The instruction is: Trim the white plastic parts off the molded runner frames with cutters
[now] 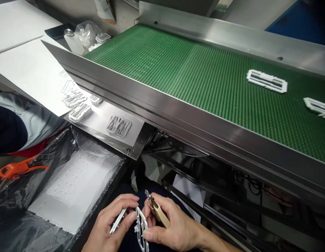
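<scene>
Live from the factory floor

And it's a factory workshop, on every sign! Right across the view stretches a green belt (157, 56), boxed in by a bare metal side wall (178, 117), with matching white plastic frames (266, 77) lying on it: that's a production line, surely. Look underneath, and there's a tangle of black cables (254, 187), machinery through and through. Over to the left, piles of similar parts (80, 111) sit on a metal table (136, 151), and just beside it, a box (14, 203) draped in black plastic, an orange tool (16, 169) at its edge. And there, in the worker's right hand (175, 224), pale-handled cutters (162, 217): hand work, right beside the line!
</scene>
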`<state>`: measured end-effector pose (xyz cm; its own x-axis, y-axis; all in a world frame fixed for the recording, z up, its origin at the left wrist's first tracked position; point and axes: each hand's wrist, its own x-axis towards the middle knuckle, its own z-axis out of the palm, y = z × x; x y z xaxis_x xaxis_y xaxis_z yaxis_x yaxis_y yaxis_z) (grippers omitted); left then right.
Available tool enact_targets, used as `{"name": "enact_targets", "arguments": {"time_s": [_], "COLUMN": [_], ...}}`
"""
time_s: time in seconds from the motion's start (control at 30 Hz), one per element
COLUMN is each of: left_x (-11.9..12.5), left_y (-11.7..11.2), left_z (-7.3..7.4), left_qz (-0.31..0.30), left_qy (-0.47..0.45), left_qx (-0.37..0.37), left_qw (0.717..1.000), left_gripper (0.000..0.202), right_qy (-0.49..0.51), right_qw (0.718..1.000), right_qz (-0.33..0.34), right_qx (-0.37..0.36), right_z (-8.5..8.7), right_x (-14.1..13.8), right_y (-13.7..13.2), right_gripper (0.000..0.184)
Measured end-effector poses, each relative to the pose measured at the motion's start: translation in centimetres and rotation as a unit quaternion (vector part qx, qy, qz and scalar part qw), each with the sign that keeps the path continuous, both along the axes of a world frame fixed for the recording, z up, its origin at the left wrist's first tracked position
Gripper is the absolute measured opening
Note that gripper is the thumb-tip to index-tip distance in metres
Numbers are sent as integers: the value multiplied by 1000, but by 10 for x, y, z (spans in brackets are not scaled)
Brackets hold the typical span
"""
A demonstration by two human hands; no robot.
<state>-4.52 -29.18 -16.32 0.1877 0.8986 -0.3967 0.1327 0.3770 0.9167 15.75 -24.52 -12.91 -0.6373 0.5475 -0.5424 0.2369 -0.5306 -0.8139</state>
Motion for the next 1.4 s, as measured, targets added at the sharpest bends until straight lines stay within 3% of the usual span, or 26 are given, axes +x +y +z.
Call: {"name": "enact_targets", "arguments": {"time_s": [0.17, 0.4, 0.5, 0.6, 0.73, 0.83, 1.0, 1.4], "left_x": [-6, 1, -1, -4, -3, -1, 0, 4], "left_y": [6, 23, 23, 23, 27, 29, 28, 33], "left_z": [7, 21, 22, 22, 23, 23, 21, 29], "left_qz": [-56, -115, -128, -140, -177, -196, -210, -224], "left_qy": [32, -12, 8, 26, 38, 43, 42, 43], "left_qx": [86, 45, 23, 2, -8, -1, -3, 14], "left_qw": [994, 992, 992, 990, 983, 980, 977, 974], "left_gripper": [13, 20, 20, 22, 28, 29, 30, 29], "right_qy": [-35, -40, -58, -127, -231, -253, -250, -242], "right_qw": [998, 993, 983, 944, 859, 826, 804, 791], "right_qz": [35, 76, 112, 187, 318, 370, 411, 454], "right_qx": [45, 82, 135, 240, 327, 341, 349, 332], "right_z": [2, 9, 14, 22, 33, 40, 46, 52], "right_x": [0, 0, 9, 23, 36, 34, 30, 26], "right_y": [2, 5, 14, 30, 50, 59, 69, 77], "right_gripper": [21, 19, 21, 19, 25, 27, 24, 29]}}
